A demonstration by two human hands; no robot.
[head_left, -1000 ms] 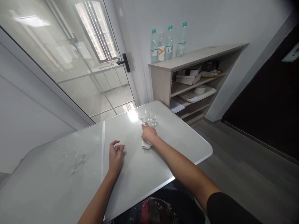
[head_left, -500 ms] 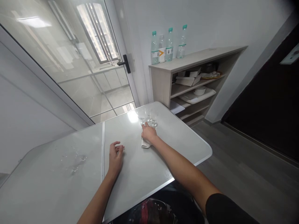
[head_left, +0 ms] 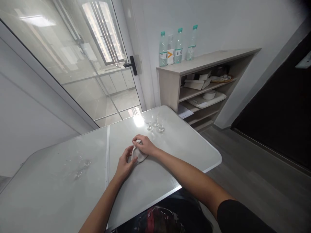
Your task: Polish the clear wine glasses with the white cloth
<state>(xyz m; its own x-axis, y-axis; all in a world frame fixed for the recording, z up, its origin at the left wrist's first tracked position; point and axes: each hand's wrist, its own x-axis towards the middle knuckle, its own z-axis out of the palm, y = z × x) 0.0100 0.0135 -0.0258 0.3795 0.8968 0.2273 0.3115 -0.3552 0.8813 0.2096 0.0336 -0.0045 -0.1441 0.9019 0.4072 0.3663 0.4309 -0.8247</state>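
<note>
A folded white cloth (head_left: 140, 156) is between my two hands, a little above or on the pale table. My right hand (head_left: 145, 144) grips its top edge with the fingers bent over it. On its left side my left hand (head_left: 125, 164) is closed on the cloth, thumb in front and fingers partly hidden behind. Beyond my right hand, three clear stemmed glasses (head_left: 161, 128) stand close together near the table's far end. Their bowls are hard to make out against the white surface.
Several clear, shiny glass-like things (head_left: 81, 166) are on the left part of the table (head_left: 43, 200), too faint to name. Plastic bottles (head_left: 178, 48) stand on a wooden shelf unit (head_left: 168, 84) behind the table. A glass door (head_left: 114, 94) borders the far side.
My right hand has come back from beside the glasses, bringing the cloth left and nearer to me. My left hand has moved right and taken hold of it too.
</note>
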